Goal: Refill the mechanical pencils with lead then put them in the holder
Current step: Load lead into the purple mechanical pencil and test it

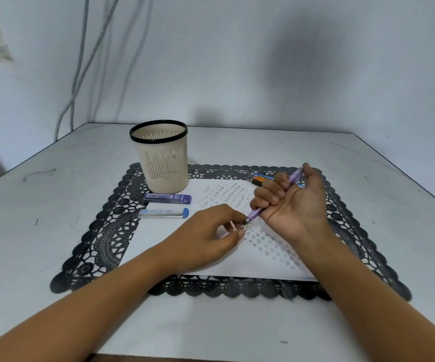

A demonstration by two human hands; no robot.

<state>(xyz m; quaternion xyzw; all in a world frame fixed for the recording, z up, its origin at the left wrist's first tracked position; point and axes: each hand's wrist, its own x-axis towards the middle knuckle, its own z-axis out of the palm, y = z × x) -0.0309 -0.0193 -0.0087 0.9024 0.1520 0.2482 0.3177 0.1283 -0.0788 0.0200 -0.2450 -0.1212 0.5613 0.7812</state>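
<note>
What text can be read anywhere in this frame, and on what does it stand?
"2B": on the purple lead case; its other print is too small to read.
"2B": on the clear lead case with the blue cap; the rest of its label is blurred.
The paper bears only small drawn stars, no words.

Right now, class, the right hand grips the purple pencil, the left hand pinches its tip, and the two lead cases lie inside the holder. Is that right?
Not quite: the head view shows the two lead cases lying outside the holder, flat just in front of it. The rest stands: the right hand grips the purple pencil and the left hand pinches its tip.
</note>
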